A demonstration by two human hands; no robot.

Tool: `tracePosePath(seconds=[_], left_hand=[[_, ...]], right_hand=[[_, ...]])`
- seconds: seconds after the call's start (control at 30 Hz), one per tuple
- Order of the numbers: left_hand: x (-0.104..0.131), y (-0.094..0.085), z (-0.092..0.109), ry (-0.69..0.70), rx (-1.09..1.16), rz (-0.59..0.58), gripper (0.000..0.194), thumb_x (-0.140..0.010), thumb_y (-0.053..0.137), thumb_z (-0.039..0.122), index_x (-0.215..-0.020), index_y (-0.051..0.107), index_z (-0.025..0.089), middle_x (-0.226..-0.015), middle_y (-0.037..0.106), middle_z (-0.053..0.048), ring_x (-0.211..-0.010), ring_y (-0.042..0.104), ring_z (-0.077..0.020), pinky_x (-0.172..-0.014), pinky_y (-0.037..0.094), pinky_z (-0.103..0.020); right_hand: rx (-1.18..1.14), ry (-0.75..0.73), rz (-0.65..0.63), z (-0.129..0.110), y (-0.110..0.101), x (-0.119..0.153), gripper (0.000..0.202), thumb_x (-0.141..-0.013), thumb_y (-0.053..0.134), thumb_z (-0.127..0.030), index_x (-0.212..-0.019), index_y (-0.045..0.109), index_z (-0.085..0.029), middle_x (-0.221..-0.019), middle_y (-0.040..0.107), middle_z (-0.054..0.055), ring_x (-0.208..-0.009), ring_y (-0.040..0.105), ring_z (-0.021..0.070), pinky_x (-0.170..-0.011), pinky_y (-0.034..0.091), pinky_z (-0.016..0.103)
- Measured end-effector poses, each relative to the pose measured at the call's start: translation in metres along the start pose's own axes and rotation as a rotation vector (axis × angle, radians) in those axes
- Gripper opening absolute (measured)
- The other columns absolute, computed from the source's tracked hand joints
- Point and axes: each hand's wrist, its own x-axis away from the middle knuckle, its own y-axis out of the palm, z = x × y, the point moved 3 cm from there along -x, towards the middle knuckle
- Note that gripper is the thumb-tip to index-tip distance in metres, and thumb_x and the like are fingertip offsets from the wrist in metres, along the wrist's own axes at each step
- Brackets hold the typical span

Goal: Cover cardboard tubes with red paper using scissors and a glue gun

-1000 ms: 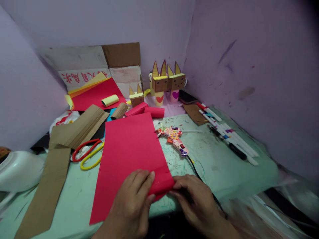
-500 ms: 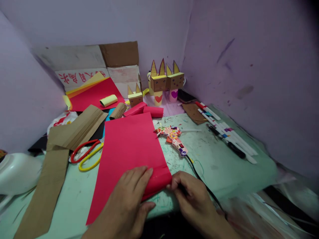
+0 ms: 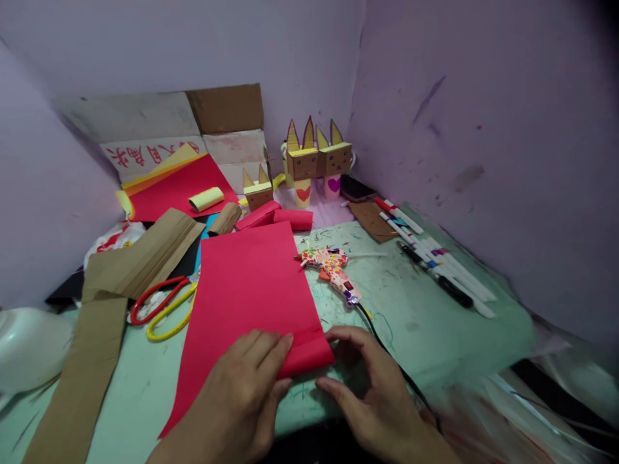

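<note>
A sheet of red paper (image 3: 251, 283) lies on the table, its near edge rolled over into a flattened fold. My left hand (image 3: 242, 386) presses on this fold, fingers together on top and thumb at the near side. At the fold's right end is my right hand (image 3: 372, 386), its thumb and index finger spread apart; the index fingertip is at the paper's edge, and the other fingers are partly hidden. A flower-patterned hot glue gun (image 3: 333, 267) rests just right of the sheet, a glue stick poking from its back.
Red-and-yellow-handled scissors (image 3: 169, 309) and cardboard strips (image 3: 106, 328) lie to the left. Small cardboard animal figures (image 3: 302, 164) stand at the back, near red paper rolls (image 3: 293, 219). Markers (image 3: 449, 264) lie at the right. The glue gun's black cord (image 3: 387, 351) passes behind my right hand.
My right hand has loosened its pinch on the roll's right end, and its thumb and index finger are now apart. The rolled edge looks flatter under my left hand. The view has shifted slightly.
</note>
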Motion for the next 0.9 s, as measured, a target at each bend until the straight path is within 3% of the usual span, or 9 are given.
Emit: tracePosePath(seconds=[0.17, 0.27, 0.37, 0.53, 0.77, 0.9], left_hand=[[0.002, 0.003, -0.002, -0.026, 0.045, 0.012, 0.035, -0.086, 0.044, 0.010, -0.120, 0.050, 0.014, -0.106, 0.067, -0.012, -0.096, 0.063, -0.0227, -0.080, 0.058, -0.031], [0.002, 0.004, -0.005, -0.030, 0.067, 0.000, 0.035, -0.087, 0.045, 0.014, -0.122, 0.050, 0.017, -0.107, 0.067, -0.011, -0.096, 0.064, -0.0230, -0.077, 0.058, -0.032], [0.002, 0.002, -0.008, -0.026, 0.104, -0.012, 0.035, -0.088, 0.046, 0.016, -0.122, 0.051, 0.019, -0.107, 0.068, -0.010, -0.095, 0.065, -0.0225, -0.075, 0.059, -0.030], [0.002, 0.000, -0.015, -0.039, 0.156, -0.019, 0.032, -0.088, 0.052, 0.022, -0.119, 0.057, 0.022, -0.106, 0.071, -0.008, -0.095, 0.067, -0.0216, -0.076, 0.059, -0.028], [0.007, 0.007, -0.020, 0.006, 0.103, 0.016, 0.038, -0.088, 0.056, 0.035, -0.125, 0.057, 0.027, -0.106, 0.073, -0.006, -0.093, 0.070, -0.0222, -0.081, 0.059, -0.028], [0.007, 0.008, -0.021, 0.031, 0.082, 0.034, 0.040, -0.089, 0.055, 0.039, -0.128, 0.055, 0.028, -0.106, 0.073, -0.005, -0.092, 0.070, -0.0212, -0.079, 0.059, -0.025]], right_hand=[[0.059, -0.044, 0.011, 0.001, 0.000, -0.002, 0.051, -0.079, 0.061, -0.019, -0.125, 0.039, -0.022, -0.116, 0.056, 0.012, -0.106, 0.058, 0.0266, -0.086, 0.052, 0.041], [0.120, -0.066, -0.060, 0.000, 0.000, -0.004, 0.067, -0.078, 0.065, -0.022, -0.135, 0.030, -0.021, -0.129, 0.051, 0.017, -0.118, 0.052, 0.0315, -0.094, 0.048, 0.048], [0.114, -0.042, -0.132, 0.000, 0.001, -0.006, 0.076, -0.075, 0.067, -0.021, -0.138, 0.025, -0.023, -0.127, 0.056, 0.015, -0.115, 0.057, 0.0304, -0.094, 0.049, 0.048], [0.064, -0.041, -0.144, 0.000, -0.001, -0.009, 0.078, -0.073, 0.067, -0.015, -0.138, 0.026, -0.021, -0.127, 0.058, 0.015, -0.115, 0.057, 0.0291, -0.096, 0.048, 0.047], [0.026, 0.014, -0.185, -0.003, -0.004, -0.014, 0.069, -0.070, 0.054, -0.007, -0.136, 0.035, -0.006, -0.114, 0.061, 0.019, -0.107, 0.058, 0.0277, -0.093, 0.050, 0.043], [0.041, 0.011, -0.199, -0.002, -0.005, -0.015, 0.070, -0.069, 0.052, -0.008, -0.136, 0.035, -0.003, -0.114, 0.061, 0.020, -0.106, 0.057, 0.0285, -0.092, 0.050, 0.043]])
